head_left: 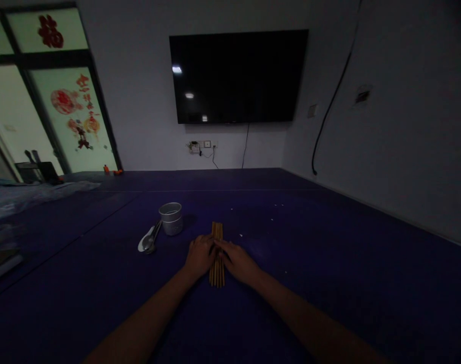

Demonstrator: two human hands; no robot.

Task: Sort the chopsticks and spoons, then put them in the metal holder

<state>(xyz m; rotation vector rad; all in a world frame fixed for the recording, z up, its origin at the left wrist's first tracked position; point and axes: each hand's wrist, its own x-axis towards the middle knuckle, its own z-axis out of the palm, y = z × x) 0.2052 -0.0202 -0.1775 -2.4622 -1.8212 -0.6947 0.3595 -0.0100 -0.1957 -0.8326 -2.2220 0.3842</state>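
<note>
A bundle of wooden chopsticks (217, 277) lies lengthwise on the dark blue surface in front of me. From its left side my left hand (200, 256) closes on the bundle, fingers bent over it. Opposite, my right hand (236, 259) grips the right side, its fingertips meeting the left hand's across the middle of the sticks. Part of the bundle is hidden beneath the fingers. Beyond my left hand stands an upright metal cup (172, 222). Beside that cup lie a white spoon (142, 244) and metal spoons (151, 240), their handles leaning towards it.
Small white scraps (241, 235) dot the surface (329, 283) to the right. A box-like object (2, 263) sits at the left edge, with clear plastic sheeting (51, 192) farther back. A wall bearing a television (238, 76) rises behind; a black cable (331, 103) hangs at the right.
</note>
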